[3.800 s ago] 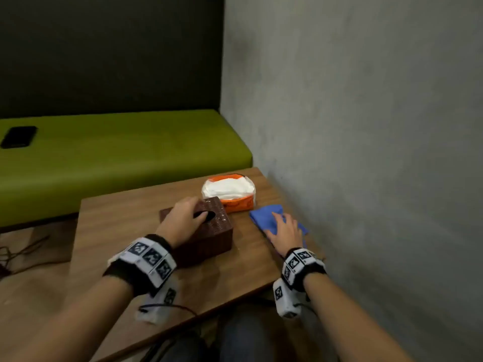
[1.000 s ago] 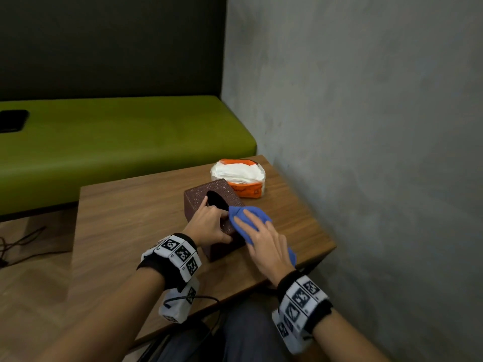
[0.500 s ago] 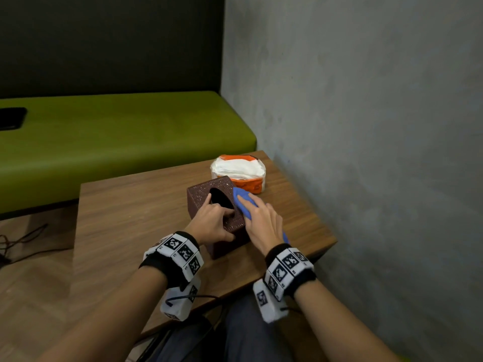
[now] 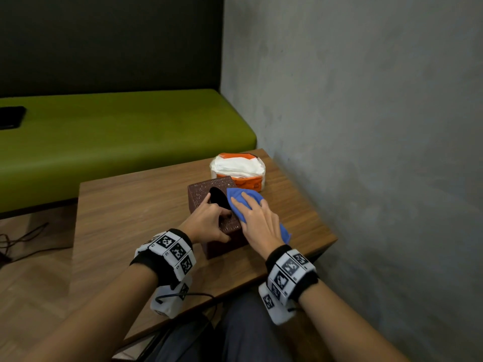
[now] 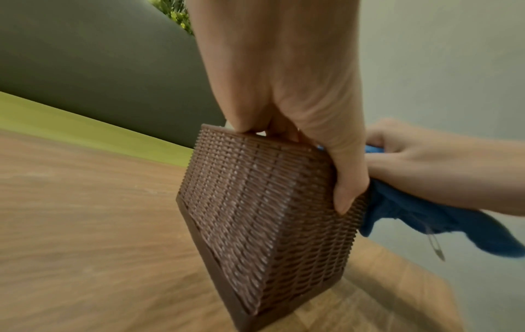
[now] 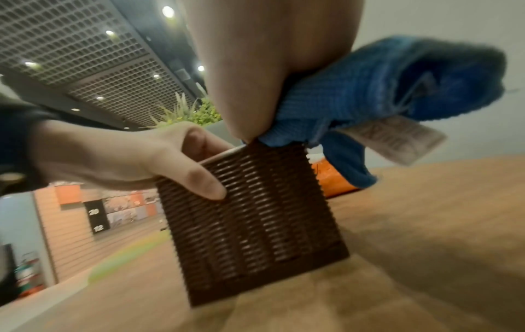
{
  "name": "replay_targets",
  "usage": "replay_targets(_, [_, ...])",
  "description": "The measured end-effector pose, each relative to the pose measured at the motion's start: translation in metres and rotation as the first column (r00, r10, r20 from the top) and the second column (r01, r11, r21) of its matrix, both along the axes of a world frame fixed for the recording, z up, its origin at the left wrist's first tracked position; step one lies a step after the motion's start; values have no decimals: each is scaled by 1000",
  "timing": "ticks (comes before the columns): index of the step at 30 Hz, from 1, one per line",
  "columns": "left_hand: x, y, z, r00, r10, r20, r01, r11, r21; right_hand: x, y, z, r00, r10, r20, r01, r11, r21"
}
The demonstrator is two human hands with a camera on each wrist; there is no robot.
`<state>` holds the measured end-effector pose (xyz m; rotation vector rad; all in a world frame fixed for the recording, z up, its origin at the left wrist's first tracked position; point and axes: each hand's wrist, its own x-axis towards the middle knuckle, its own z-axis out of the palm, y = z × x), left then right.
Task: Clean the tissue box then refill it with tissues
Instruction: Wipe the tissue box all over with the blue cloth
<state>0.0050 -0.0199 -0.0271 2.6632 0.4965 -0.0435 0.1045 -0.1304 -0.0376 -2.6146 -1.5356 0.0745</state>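
A brown woven tissue box (image 4: 201, 190) stands on the wooden table (image 4: 130, 218), its dark oval opening facing up. My left hand (image 4: 209, 223) grips its near end, thumb on the side wall (image 5: 264, 213) and fingers at the opening's rim. My right hand (image 4: 258, 220) holds a blue cloth (image 4: 240, 198) on the right part of the box top, fingers spread over it and thumb against it. The rest of the cloth (image 6: 369, 89) hangs off the box's right side. An orange pack of white tissues (image 4: 237, 168) lies just behind the box.
A grey wall (image 4: 366, 152) runs close along the table's right edge. A green bench (image 4: 117, 134) stands behind the table, with a dark phone (image 4: 10, 117) at its left end. Cables (image 4: 23, 233) lie on the floor to the left.
The right hand took the cloth off the table and brought it onto the box, which the left hand has turned. Over the last second the cloth slid farther along the box top.
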Motion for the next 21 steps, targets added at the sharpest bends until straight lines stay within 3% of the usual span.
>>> replay_targets(5, [-1, -3, -1, 997, -65, -36, 66, 997, 35, 3, -13, -1, 999, 24, 32, -24, 1000, -3])
replay_targets(12, [-20, 28, -2, 916, -357, -184, 371, 927, 49, 22, 9, 6, 1000, 13, -26, -14, 1000, -20])
replay_targets(15, [-23, 43, 2, 937, -240, -252, 264, 962, 63, 13, -3, 1, 1000, 4, -23, -4, 1000, -20])
replay_targets(18, [-1, 13, 10, 948, -18, -319, 1, 998, -55, 1, 0, 1, 999, -28, -27, 27, 999, -34])
replay_targets(21, [11, -2, 2, 959, 79, -271, -96, 994, -52, -4, 0, 4, 999, -32, -2, 32, 997, -65])
